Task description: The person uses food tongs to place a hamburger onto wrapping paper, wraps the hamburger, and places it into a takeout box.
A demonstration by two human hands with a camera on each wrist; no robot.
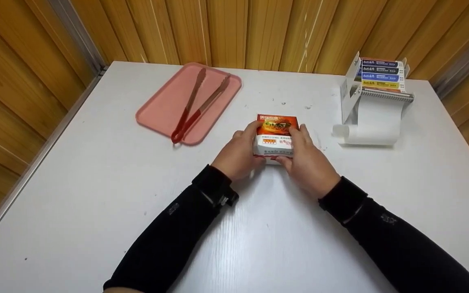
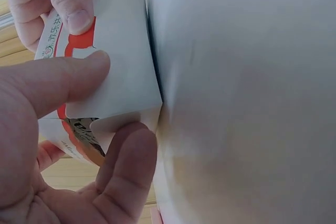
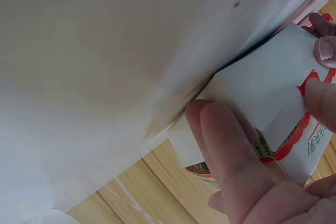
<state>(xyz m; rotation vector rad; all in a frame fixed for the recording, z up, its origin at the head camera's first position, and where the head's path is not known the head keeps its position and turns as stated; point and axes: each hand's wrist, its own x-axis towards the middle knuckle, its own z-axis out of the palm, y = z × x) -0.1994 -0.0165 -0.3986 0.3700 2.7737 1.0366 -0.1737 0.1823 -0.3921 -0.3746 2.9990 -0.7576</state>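
A small cardboard burger box [image 1: 275, 138] with a red-orange top and white sides sits at the middle of the white table. My left hand [image 1: 239, 156] grips its left side, thumb on the near white face and fingers curled round the side. On the right side my right hand [image 1: 312, 165] holds it the same way, thumb at the near face and fingers over the edge. Both thumbs press close to the red tab on the white panel [image 2: 123, 45] in the left wrist view. The box's lower edge lies along the table surface in both wrist views.
Back left, a pink tray [image 1: 161, 101] carries red-handled tongs [image 1: 193, 118] with spread arms. A white rack [image 1: 348, 97] at the back right holds several coloured cartons [image 1: 381, 77], with a white sheet [image 1: 379, 118] hanging down to the table. Wood-patterned panels [image 1: 267, 36] stand behind.
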